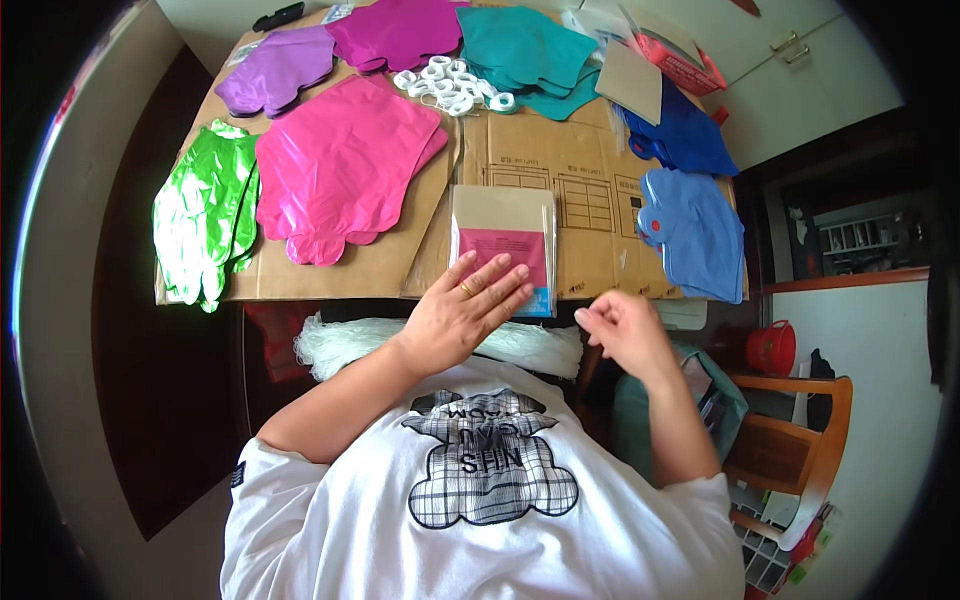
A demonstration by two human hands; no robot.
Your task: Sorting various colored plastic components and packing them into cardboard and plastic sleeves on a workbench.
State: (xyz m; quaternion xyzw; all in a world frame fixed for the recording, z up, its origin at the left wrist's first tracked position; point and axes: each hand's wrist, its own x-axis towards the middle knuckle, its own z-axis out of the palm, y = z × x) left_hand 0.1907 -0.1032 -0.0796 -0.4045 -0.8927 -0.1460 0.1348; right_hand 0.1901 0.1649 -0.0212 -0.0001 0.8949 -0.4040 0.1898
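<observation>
A clear plastic packet [503, 210] lies at the table's near edge, with a beige card and a pink and blue sheet showing through it. My left hand [470, 305] rests flat across its lower part, fingers stretched out, a ring on one of them. That hand hides part of the pink sheet. To the right of the packet, just off the table edge, my right hand [627, 335] is raised with its thumb and fingers drawn together in a pinch. Whatever sits between those fingertips, if anything, is too small to make out.
Cardboard [500, 150] covers the table. Around it lie flat foil balloons: green [205, 210], pink [345, 165], purple [275, 70], teal [530, 55] and blue [692, 235]. White ribbon rolls [455, 85] sit at the back, near a red basket [680, 65]. White strings [340, 345] hang below the edge.
</observation>
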